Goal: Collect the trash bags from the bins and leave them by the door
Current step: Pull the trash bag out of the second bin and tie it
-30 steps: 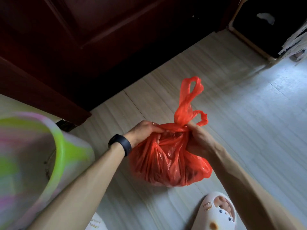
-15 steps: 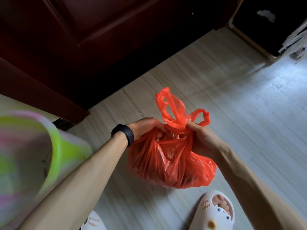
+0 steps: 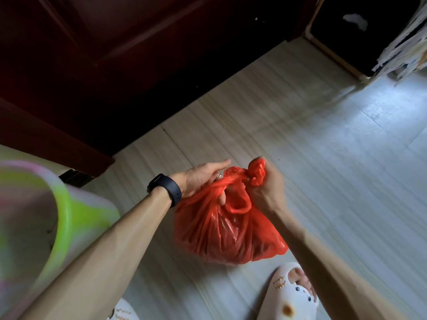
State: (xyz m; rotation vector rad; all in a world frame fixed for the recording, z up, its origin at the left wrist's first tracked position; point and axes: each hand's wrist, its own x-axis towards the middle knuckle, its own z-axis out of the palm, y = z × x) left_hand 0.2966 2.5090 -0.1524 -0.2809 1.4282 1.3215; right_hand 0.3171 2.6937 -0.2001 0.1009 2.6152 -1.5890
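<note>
A full red plastic trash bag (image 3: 221, 234) hangs just above the pale floor in front of me. My right hand (image 3: 265, 188) is closed around one twisted handle at the bag's neck, bunched above its knuckles. My left hand (image 3: 203, 179), with a black wristband, rests on the bag's top left; its thumb hooks into the other handle loop and its fingers stretch out flat. A dark red wooden door (image 3: 138, 54) fills the upper left. A light green bin (image 3: 46, 218) stands at the left edge, blurred.
My feet in white clogs (image 3: 293, 294) stand below the bag. A dark cabinet with a light wooden frame (image 3: 335, 51) sits at the top right, with peeling material beside it. Bare floor boards (image 3: 335, 158) stretch to the right.
The bag's handles, which stood up loosely above the knot, are now pulled down and apart. My right hand has bunched one handle in its fist, and my left fingers have straightened out.
</note>
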